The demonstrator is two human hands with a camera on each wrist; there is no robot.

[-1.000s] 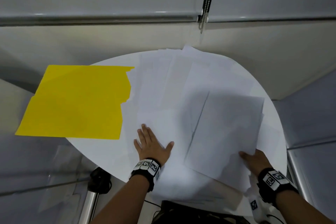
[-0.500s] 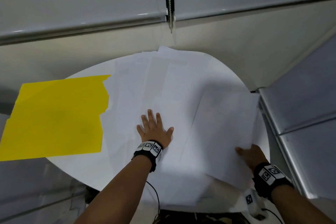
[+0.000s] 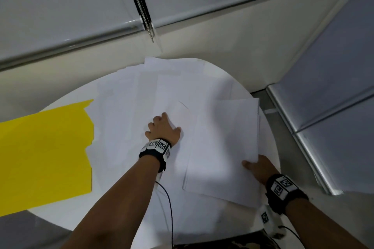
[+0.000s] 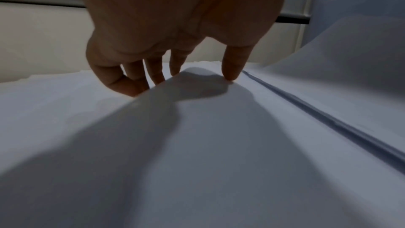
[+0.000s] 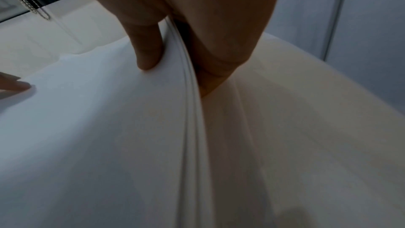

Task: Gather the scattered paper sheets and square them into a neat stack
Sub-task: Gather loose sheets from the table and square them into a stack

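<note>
1. Since a second ago the left hand (image 3: 163,130) has slid farther across the white sheets and gone from lying flat with fingers spread to arching up on bent fingers, while the gathered bundle (image 3: 226,147) in the right hand (image 3: 259,170) has swung from a tilted lie to nearly straight.
2. Left hand now: fingertips (image 4: 157,80) and thumb press down on a loose white sheet (image 3: 178,115), whose near edge bows up slightly just right of the knuckles; the fingers are curled but wrap around nothing.
3. Right hand: it clamps the near right corner of the bundle, thumb (image 5: 149,53) on top and the other fingers underneath, the layered sheet edges showing between them in the right wrist view.
4. That bundle lies on the right part of the round white table (image 3: 271,147), overlapping the spread.
5. Scattered white sheets (image 3: 168,79) fan across the table's middle and far side, some poking past the far rim.
6. Yellow sheets (image 3: 44,151) lie on the left, hanging over the table's left edge, their right side tucked beneath the white sheets.
7. Behind the table runs a pale sill with a blind's bead chain (image 3: 139,4) hanging above it.
</note>
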